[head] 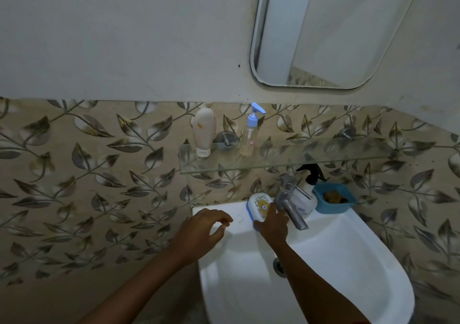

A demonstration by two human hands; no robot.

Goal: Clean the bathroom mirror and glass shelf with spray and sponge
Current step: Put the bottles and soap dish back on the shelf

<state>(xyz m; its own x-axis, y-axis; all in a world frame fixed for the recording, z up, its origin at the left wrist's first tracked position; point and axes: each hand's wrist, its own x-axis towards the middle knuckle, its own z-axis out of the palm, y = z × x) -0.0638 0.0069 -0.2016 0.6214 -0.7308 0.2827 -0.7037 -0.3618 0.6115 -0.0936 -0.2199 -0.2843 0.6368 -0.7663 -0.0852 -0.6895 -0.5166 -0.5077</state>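
Observation:
The mirror [323, 30] hangs on the wall at the upper right, above a glass shelf [311, 159]. On the white sink's back ledge [214, 211] lies a white box with a blue rim [258, 205]; my right hand [271, 225] grips its near end, left of the tap [290, 199]. My left hand [206, 226] hovers over the ledge's left part with loosely curled fingers, holding nothing. A white spray bottle with a black trigger [310, 191] stands behind the tap. A brown sponge [332, 196] lies in a blue tub [334, 205].
On the shelf's left end stand an upturned white tube [204, 131] and a clear pump bottle with a blue head [250, 132]. The sink basin [323, 261] with its drain [279, 266] lies below my hands. Leaf-patterned tiles cover the wall.

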